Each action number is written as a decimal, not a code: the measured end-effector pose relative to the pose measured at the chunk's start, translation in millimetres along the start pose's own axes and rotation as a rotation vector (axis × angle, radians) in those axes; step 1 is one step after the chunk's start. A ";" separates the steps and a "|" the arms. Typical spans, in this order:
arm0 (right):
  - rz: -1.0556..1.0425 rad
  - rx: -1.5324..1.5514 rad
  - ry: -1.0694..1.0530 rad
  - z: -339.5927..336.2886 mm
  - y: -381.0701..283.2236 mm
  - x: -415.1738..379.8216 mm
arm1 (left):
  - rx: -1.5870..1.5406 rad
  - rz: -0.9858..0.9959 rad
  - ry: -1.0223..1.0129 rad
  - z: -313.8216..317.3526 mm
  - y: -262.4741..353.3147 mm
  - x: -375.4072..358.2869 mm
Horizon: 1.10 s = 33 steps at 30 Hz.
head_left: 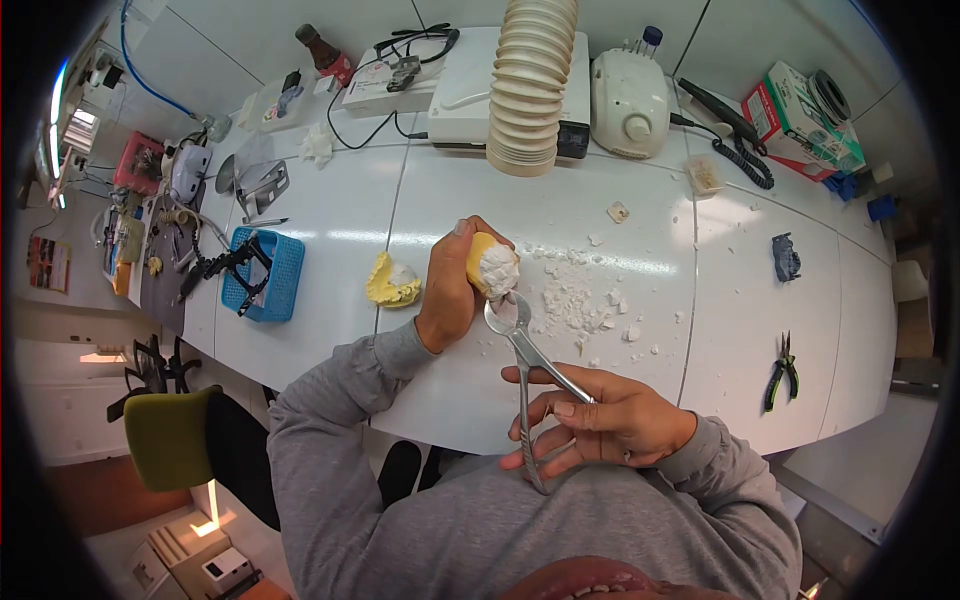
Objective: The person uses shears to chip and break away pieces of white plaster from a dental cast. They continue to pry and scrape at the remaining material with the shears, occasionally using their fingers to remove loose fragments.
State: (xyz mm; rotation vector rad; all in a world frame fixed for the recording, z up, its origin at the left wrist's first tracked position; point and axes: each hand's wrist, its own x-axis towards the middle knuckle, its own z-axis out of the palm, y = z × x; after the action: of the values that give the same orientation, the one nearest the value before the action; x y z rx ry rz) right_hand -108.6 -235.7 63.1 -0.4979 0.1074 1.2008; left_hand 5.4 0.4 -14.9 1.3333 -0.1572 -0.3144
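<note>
My left hand [447,292] is closed around a yellow and white plaster dental model [498,270], held above the bench. Metal plaster nippers [540,358] are in my right hand [630,418], whose fingers wrap around the two spread handles. The nippers' jaws touch or nearly touch the lower edge of the white plaster; their exact bite is hard to see. White plaster crumbs [575,300] are scattered on the bench just right of the model. Another yellow and white plaster piece [393,281] lies left of my left hand.
A ribbed suction hose [525,90] hangs over the bench's back. A blue basket [283,277] holding a black articulator-like frame stands at left. Green-handled pliers [782,373] and a grey-blue piece [786,257] lie at right. A green chair [168,442] stands at lower left.
</note>
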 end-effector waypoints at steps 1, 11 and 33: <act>-0.006 0.014 0.013 0.5 0.2 0.6 | 0.020 0.010 0.000 -1.9 -3.4 1.0; 0.007 0.064 0.021 -1.0 -3.8 2.8 | -0.005 -0.041 -0.047 0.0 4.4 -2.0; -0.018 0.190 -0.004 -4.2 -2.2 3.0 | 0.038 0.072 -0.106 -0.4 4.1 -0.3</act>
State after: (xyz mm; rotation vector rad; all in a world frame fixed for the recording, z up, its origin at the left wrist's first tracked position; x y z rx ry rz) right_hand -104.7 -235.5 59.1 -0.3295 0.2105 1.1609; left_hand 5.7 1.7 -11.1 1.3454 -0.3005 -0.3220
